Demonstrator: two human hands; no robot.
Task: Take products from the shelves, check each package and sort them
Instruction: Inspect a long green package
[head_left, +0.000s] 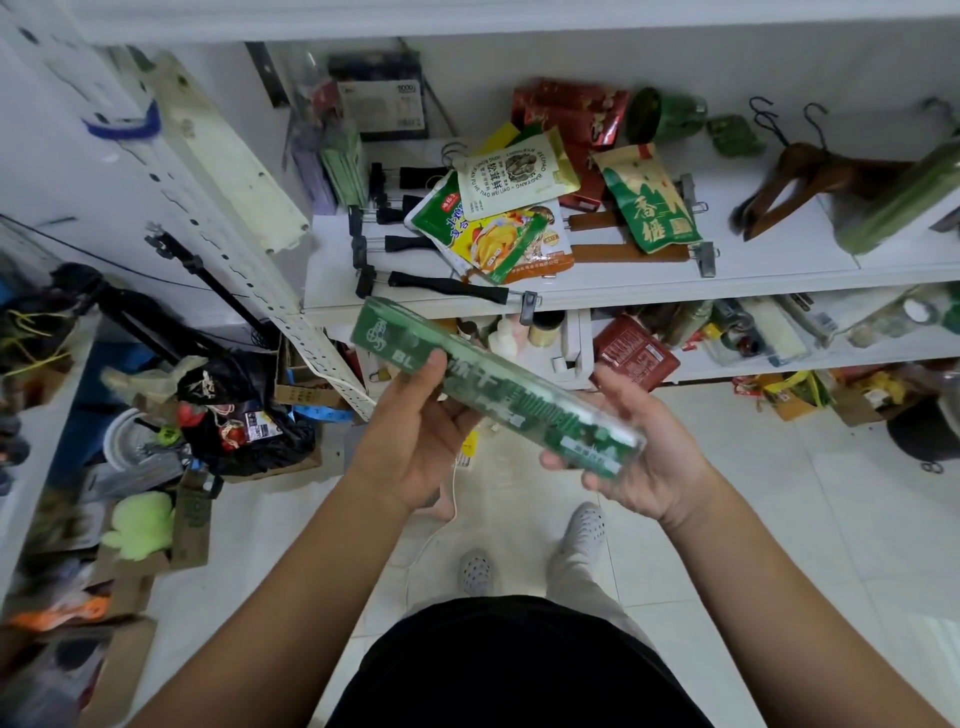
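Fingers (618, 408) of left hand (415, 441) and right hand (649, 457) grip a long green box (509, 389), slanting, before the shelf (675, 297).

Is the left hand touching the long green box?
Touching. The head view shows the left hand gripping the long green box, its thumb on the top face.

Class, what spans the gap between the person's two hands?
A long green box, gripped by the left hand and the right hand, as the head view shows.
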